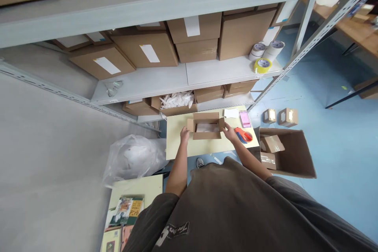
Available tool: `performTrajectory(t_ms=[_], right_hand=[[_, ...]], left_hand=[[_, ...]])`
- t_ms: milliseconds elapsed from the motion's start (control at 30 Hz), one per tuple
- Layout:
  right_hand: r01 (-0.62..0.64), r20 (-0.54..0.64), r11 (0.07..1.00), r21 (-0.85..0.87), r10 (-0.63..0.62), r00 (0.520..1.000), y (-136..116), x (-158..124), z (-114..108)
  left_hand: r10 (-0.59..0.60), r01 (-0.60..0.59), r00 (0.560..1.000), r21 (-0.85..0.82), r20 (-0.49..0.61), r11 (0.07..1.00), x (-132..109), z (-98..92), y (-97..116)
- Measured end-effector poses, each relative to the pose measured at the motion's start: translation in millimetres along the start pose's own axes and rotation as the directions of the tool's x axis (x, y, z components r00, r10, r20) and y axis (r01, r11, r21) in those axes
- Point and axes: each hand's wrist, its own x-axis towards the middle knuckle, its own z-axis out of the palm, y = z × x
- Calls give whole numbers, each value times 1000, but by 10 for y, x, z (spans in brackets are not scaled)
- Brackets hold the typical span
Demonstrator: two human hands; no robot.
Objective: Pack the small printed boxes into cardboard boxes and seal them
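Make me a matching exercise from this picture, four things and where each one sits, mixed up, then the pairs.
1. small open box
2. tape dispenser
3. tape rolls
4. big carton

A. on the shelf, at its right end
B. on the floor, right of the table
C. on the table, between left hand and right hand
D. on the table, just right of the right hand

Pairs: 1-C, 2-D, 3-A, 4-B

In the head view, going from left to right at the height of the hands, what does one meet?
Clear plastic bag, left hand, small open cardboard box, right hand, red tape dispenser, large open carton.
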Motion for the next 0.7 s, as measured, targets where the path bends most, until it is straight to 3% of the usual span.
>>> performTrajectory(t_ms=[100,200,300,533,700], right_hand=[[28,26,1000,3,-28,999,-72,30,34],[70,67,998,5,-70,995,-97,47,49],[125,121,992,7,-125,985,-61,37,43],[185,174,983,19,-186,967,21,15,21],[133,62,989,65,-137,989,-122,107,52]], left_hand=[[70,-73,985,13,156,997,-73,33,-13],[168,-225,934,152,316,963,-207,54,-35],[143,-245,905,215,401,945,-315,36,-80],[188,-265,921,195,342,944,-339,10,-161],[204,-260,956,288,212,921,-200,107,-52]])
